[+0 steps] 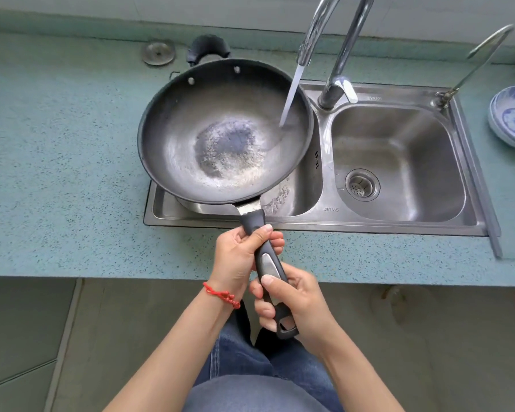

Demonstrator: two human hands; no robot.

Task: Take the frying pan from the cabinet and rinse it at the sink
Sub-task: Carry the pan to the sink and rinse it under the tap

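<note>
A dark frying pan (191, 120) with a worn grey centre hangs over the left basin of a steel double sink (312, 215). Its long black handle points toward me. My left hand (238, 257), with a red string on the wrist, grips the handle near the pan. Lower down, my right hand (292, 304) grips the handle's end. Water (290, 96) streams from the chrome tap (336, 55) onto the pan's right inner wall and pools inside.
A blue-green speckled counter (57, 173) surrounds the sink. Stacked blue-and-white plates (513, 117) sit at the right edge. A thin second tap (473, 60) stands at the sink's back right. A round metal cap (158, 52) and a black object (208, 47) lie behind the pan.
</note>
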